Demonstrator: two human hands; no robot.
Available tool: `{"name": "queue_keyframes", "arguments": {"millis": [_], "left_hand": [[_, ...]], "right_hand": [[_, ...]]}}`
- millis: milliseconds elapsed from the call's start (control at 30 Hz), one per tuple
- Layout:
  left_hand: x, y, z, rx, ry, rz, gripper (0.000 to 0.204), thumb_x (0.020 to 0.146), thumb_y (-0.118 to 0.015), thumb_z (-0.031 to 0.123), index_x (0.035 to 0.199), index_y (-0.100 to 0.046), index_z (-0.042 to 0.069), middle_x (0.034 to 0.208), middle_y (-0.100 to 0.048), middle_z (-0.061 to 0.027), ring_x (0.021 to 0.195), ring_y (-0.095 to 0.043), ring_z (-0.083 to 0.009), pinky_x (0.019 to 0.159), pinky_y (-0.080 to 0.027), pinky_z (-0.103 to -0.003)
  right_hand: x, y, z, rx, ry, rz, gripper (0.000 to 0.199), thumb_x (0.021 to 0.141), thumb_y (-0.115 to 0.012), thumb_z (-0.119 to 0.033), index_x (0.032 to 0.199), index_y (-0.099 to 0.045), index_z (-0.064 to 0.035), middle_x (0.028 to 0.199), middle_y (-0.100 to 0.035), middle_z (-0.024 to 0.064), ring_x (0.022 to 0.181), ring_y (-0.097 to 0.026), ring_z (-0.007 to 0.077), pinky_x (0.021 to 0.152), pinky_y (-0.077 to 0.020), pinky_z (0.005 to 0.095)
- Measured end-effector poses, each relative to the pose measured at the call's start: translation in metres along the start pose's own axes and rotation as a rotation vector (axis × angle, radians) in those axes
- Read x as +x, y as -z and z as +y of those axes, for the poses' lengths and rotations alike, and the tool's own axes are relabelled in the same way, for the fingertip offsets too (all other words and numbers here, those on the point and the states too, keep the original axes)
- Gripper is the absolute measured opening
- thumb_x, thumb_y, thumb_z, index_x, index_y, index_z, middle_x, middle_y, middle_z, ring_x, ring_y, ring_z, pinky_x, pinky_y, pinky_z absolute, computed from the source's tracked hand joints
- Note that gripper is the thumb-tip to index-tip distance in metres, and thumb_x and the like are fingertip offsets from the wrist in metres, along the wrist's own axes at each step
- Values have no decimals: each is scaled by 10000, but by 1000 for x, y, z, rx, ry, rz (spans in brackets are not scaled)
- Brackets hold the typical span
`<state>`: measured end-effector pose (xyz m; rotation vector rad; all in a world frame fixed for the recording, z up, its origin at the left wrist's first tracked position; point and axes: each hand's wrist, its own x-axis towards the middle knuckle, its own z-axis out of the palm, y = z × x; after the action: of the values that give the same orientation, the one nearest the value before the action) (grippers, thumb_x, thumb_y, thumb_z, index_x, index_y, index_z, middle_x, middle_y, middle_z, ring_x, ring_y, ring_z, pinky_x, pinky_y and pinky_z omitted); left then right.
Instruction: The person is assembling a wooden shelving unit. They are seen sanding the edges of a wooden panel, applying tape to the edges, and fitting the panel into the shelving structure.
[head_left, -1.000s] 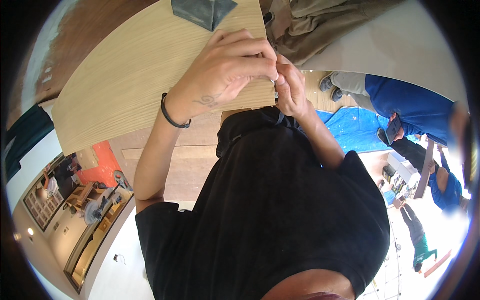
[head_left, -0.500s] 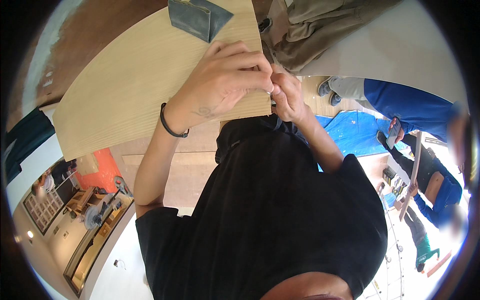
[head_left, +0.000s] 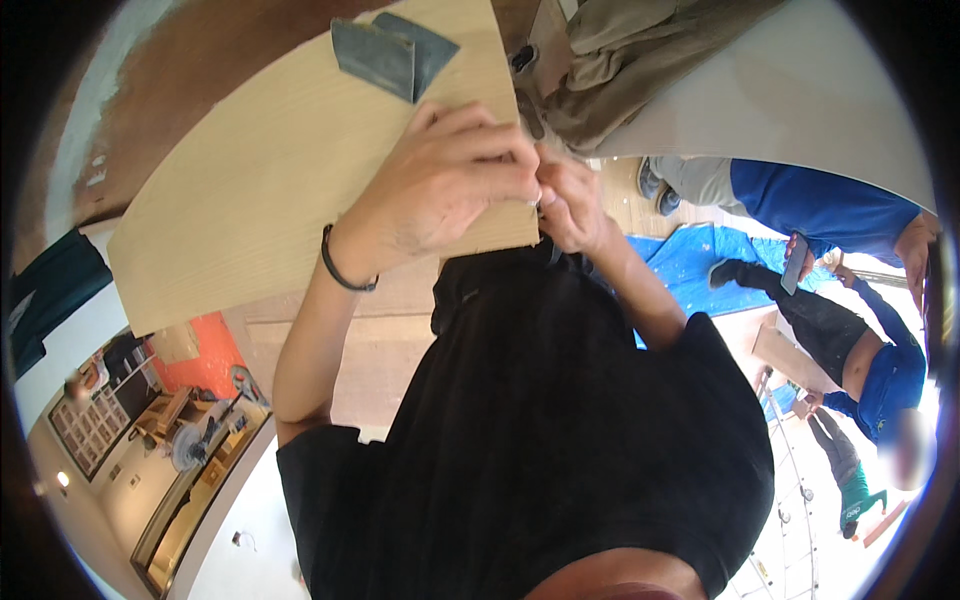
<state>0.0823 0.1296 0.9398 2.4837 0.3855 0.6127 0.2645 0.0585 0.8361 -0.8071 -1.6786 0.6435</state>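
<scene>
The left hand (head_left: 450,185) met the right hand (head_left: 570,208), fingers pinched together on what I couldn't tell, near the pale wood-grain board (head_left: 240,190)'s near right corner, a folded dark-grey sheet (head_left: 373,60) lying on it beyond them.

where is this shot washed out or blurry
In the head view, glare bleaches the lower right around the ladder; there too, a co-worker's head on the right is blurred, while the left hand and right hand look well lit.

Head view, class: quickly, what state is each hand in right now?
Left hand: fingers bent by the board's edge; whether closed on anything cannot be told.
Right hand: fingers curled beside it; whether closed on anything cannot be told.
</scene>
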Motion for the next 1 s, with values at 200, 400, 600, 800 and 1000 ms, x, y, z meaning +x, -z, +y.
{"name": "queue_keyframes", "arguments": {"millis": [200, 400, 600, 800, 1000], "left_hand": [[-2, 2, 1, -32, 19, -29, 175, 722, -654, 37, 874, -681, 120, 890, -615, 19, 840, -528, -211, 812, -373, -333], [-7, 2, -1, -20, 16, -27, 189, 728, -685, 59, 886, -694, 163, 940, -594, 89, 876, -523, -150, 806, -345, -314], [-5, 5, 1, -29, 15, -36, 216, 715, -656, 15, 890, -683, 138, 906, -615, 28, 859, -528, -209, 821, -364, -340], [-6, 3, 3, -25, 25, -45, 210, 721, -652, 19, 889, -683, 142, 903, -611, 29, 873, -530, -207, 826, -361, -340], [-6, 2, 6, -11, 26, -55, 180, 736, -659, 33, 879, -681, 140, 896, -613, 32, 868, -535, -194, 829, -361, -336]], "right_hand": [[-6, -2, 1, -31, 6, -25, 188, 958, -476, -144, 908, -568, 12, 838, -519, 145, 632, -537, 310, 537, -435, 385], [-5, -5, -1, -28, 30, -14, 188, 959, -476, -146, 903, -565, 10, 827, -510, 138, 617, -522, 310, 527, -425, 388], [-4, -4, 2, -31, 51, -22, 169, 947, -483, -132, 906, -564, 11, 834, -514, 139, 618, -523, 313, 526, -423, 391], [-7, -5, 1, -32, 55, -13, 167, 942, -482, -133, 914, -565, 9, 844, -521, 143, 628, -534, 314, 530, -430, 389], [-8, -6, 0, -31, 71, 0, 195, 956, -470, -153, 912, -560, 14, 834, -521, 137, 625, -533, 306, 529, -430, 389]]}}
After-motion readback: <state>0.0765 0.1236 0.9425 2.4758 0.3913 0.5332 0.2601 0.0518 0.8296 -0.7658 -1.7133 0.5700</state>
